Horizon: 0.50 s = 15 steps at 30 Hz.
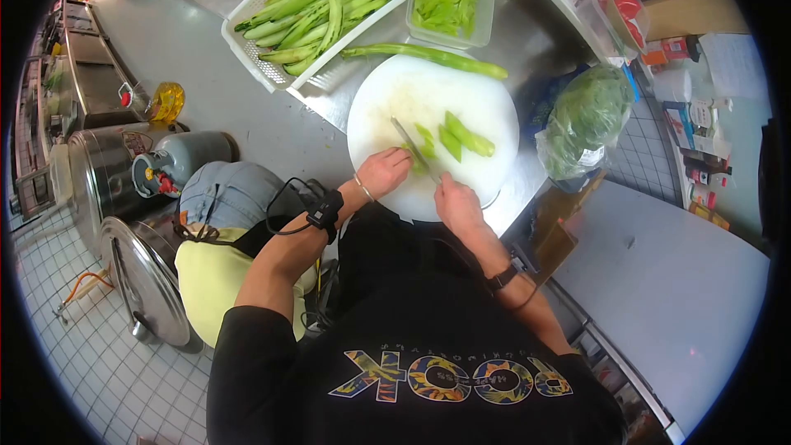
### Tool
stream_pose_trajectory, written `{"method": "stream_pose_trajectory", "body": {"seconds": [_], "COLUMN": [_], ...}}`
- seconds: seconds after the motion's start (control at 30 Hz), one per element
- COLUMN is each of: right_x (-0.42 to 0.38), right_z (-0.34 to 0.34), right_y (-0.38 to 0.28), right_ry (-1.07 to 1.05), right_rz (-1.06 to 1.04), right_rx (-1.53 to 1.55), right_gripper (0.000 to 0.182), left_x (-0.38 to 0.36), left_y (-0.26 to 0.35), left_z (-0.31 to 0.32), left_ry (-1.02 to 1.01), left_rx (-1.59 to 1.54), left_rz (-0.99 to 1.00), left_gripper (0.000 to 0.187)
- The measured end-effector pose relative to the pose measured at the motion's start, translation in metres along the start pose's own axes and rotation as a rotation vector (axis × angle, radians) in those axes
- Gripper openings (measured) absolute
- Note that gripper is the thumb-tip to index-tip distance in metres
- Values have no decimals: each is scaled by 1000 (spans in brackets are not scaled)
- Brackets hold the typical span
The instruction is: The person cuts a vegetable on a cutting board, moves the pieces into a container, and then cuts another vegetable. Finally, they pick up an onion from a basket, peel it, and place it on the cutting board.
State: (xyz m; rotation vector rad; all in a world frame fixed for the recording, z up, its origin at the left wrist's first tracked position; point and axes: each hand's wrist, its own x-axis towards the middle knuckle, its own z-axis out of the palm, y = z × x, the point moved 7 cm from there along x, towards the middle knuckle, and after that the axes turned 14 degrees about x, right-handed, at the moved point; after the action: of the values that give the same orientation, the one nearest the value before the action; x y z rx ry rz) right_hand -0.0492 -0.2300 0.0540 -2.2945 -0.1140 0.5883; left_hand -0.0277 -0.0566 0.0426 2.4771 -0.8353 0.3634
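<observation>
on the steel bench [325, 107], the round board [387, 95] carries cut green pieces [468, 139] around the knife [409, 139]. they look light, crisp and perhaps slick, best pinned by their outer sides. the right hand [461, 204] is clamped on the handle; the left hand [384, 173], palm down, bunches its fingers by the blade, its grip impossible to tell.

Bright indoor light, strong fisheye curvature, black vignetted edges
</observation>
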Motion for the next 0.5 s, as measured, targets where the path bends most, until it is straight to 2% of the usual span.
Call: {"method": "stream_pose_trajectory", "body": {"seconds": [0.07,0.23,0.33,0.4,0.5], "right_x": [-4,2,-2,3,2], "right_z": [-6,10,-9,13,12], "right_y": [-9,0,-17,8,8], "right_ry": [-4,-45,-27,-16,-16], "right_rz": [-6,-4,10,1,11], "right_rx": [20,9,38,30,21], "right_gripper": [12,16,15,16,16], "left_x": [-2,-7,-8,-4,-6], "left_y": [-1,0,-1,-4,-6], "left_z": [4,6,4,6,9], "left_ry": [-46,8,-7,-12,24], "left_rx": [10,18,11,3,-4], "left_rz": [-17,-23,-40,-36,-31], "left_gripper": [20,18,18,18,19]}}
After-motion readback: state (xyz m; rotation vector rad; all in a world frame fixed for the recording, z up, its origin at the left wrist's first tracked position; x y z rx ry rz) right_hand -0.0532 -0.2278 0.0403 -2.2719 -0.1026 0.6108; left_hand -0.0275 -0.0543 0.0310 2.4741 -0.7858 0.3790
